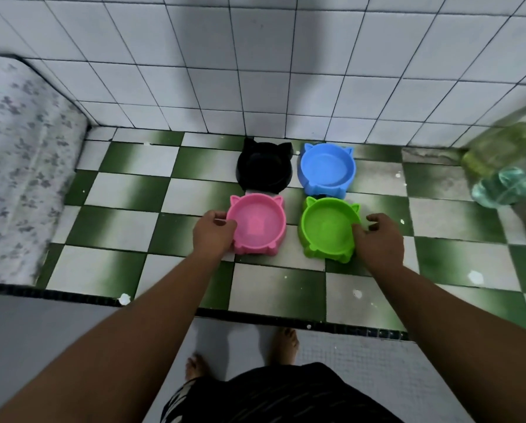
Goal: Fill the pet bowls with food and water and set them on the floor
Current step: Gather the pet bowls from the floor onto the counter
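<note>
I've got 4 cat-eared bowls on the green/white checked floor (127, 190), set 2x2 close to the tiled wall (194, 71). Black bowl (266, 169) is back L, blue bowl (327, 170) back R, pink bowl (257, 227) front L, green bowl (328, 228) front R.

L hand (214, 232) grips the pink bowl's left rim, fingers curled round it. R hand (379, 239) is at the green bowl's right rim, thumb hooked over the edge, fingers curled just outside.

Clear bottles (505, 178) far R, floral mattress (20, 154) far L.
</note>
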Demonstrator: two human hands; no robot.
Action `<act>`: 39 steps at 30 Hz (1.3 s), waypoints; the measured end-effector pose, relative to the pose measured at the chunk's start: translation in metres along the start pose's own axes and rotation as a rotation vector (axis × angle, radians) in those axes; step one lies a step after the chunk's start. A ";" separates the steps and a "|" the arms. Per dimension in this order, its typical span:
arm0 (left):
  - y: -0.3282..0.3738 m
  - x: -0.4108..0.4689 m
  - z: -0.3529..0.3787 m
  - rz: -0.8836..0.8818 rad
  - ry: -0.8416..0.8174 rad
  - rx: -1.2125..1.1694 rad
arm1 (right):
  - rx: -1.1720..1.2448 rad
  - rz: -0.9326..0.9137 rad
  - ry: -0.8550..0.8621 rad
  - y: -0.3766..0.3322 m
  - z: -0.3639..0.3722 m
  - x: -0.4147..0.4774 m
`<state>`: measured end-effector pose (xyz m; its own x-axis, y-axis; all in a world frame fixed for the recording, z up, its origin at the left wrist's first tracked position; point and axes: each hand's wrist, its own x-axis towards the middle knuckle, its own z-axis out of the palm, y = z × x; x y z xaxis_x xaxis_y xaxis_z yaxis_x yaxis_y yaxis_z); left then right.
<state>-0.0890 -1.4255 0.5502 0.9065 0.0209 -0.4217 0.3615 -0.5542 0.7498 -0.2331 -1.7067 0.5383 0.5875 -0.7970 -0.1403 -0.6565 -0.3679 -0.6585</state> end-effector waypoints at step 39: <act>-0.429 -0.238 -0.516 -0.242 0.964 -0.501 | 0.136 -1.099 -1.037 -0.352 0.342 -0.590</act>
<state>-0.3474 -0.7634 0.5922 0.5112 0.8414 -0.1752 0.4015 -0.0536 0.9143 -0.1868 -0.9432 0.6002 0.8428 0.5362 0.0468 0.3293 -0.4450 -0.8328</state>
